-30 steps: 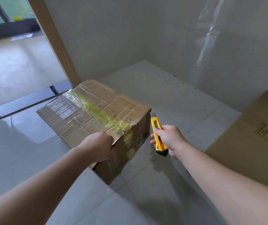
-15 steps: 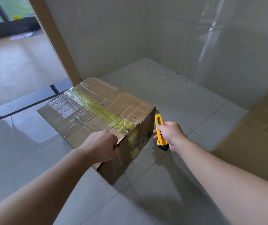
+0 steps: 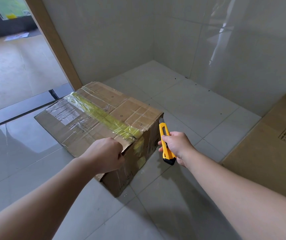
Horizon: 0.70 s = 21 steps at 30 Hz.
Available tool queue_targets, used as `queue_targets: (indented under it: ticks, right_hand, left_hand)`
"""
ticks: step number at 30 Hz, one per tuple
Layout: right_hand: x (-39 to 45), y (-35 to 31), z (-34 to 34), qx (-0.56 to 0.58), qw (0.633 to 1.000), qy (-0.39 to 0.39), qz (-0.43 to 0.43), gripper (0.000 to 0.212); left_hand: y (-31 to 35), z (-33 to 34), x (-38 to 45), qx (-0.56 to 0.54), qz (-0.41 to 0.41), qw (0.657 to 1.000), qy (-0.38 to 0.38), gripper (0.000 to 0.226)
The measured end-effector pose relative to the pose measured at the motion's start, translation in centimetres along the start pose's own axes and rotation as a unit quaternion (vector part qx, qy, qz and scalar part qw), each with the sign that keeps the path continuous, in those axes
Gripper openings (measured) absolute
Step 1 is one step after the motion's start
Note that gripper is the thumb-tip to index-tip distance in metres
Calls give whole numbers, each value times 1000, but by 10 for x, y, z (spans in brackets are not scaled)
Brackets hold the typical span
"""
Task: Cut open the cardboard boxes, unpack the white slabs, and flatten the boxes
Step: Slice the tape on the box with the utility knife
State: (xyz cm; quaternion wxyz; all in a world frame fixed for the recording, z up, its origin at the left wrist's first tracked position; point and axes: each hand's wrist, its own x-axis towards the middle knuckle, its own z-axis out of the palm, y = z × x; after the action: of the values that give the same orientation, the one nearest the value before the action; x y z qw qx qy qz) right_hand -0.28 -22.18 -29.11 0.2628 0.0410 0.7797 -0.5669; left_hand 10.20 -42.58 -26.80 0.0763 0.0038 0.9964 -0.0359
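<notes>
A closed cardboard box (image 3: 93, 118) lies on the tiled floor, wrapped in clear tape with a yellow-green strip along its top seam. My left hand (image 3: 106, 155) grips the box's near top edge, fingers curled over the flap. My right hand (image 3: 176, 146) holds a yellow utility knife (image 3: 165, 142), blade tip out and pointing up at the box's right top corner. No white slabs are visible.
A second cardboard box (image 3: 268, 149) sits at the right edge. Glossy tiled walls (image 3: 190, 40) form a corner behind the box. A wooden door frame (image 3: 55, 44) stands at the left, with a dark floor track leading to another room.
My right hand has raised the knife toward the box's right top corner, bringing the blade close to it. My left hand keeps its hold on the near edge.
</notes>
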Motion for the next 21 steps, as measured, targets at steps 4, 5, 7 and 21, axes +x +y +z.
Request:
queue_targets:
  ticks: [4, 5, 7, 21]
  right_hand:
    - [-5, 2, 3, 2, 1000, -16, 6, 29]
    - [-7, 3, 5, -1, 1000, -22, 7, 30]
    - [-12, 5, 8, -13, 999, -35, 5, 31]
    - [-31, 6, 19, -65, 995, -79, -7, 20]
  left_hand:
    - [1, -1, 1, 3, 4, 1000, 1, 26]
    - [2, -1, 1, 0, 4, 1000, 2, 27]
    - [4, -2, 3, -9, 4, 1000, 2, 27]
    - [12, -8, 9, -25, -3, 1000, -4, 30]
